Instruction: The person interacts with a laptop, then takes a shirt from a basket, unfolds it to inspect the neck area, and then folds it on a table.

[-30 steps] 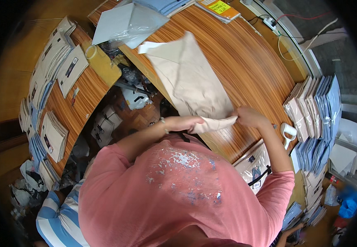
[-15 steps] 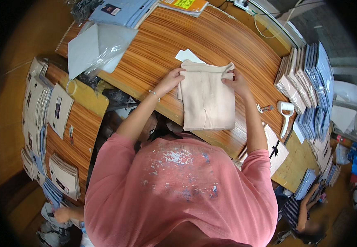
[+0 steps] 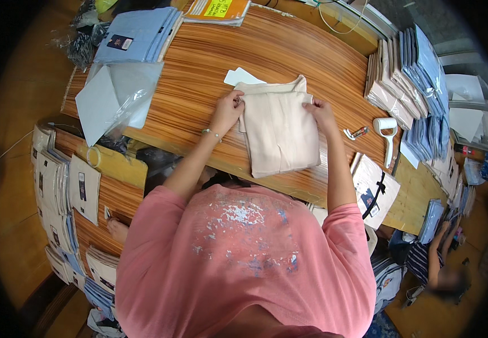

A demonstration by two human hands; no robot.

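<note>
Seen from above, a striped wooden worktop [image 3: 199, 62] fills the upper middle of the view, with a person in a pink shirt [image 3: 244, 259] leaning over its near edge. At far left, below the worktop, stacks of packaged garments [image 3: 58, 186] lie on a lower wooden surface. On the worktop's left part sit clear plastic bags [image 3: 114, 96] and, behind them, a stack of light blue folded garments [image 3: 137, 39]. Further along, the left hand [image 3: 227, 111] rests at the upper left corner of a beige folded garment [image 3: 278, 132], fingers bunched and pinching the fabric edge. A white card [image 3: 239, 76] peeks out from behind that corner. The garment lies flat near the worktop's middle, close to the front edge, between both hands. The right hand [image 3: 320, 112] presses on its upper right edge, fingers together and flat. Right of it lie a small red and white item [image 3: 356, 133] and a white-handled tool [image 3: 387, 135]. Rows of packaged garments, beige and blue [image 3: 407, 73], line the right side. At lower right, another person [image 3: 435, 259] sits on the floor.
</note>
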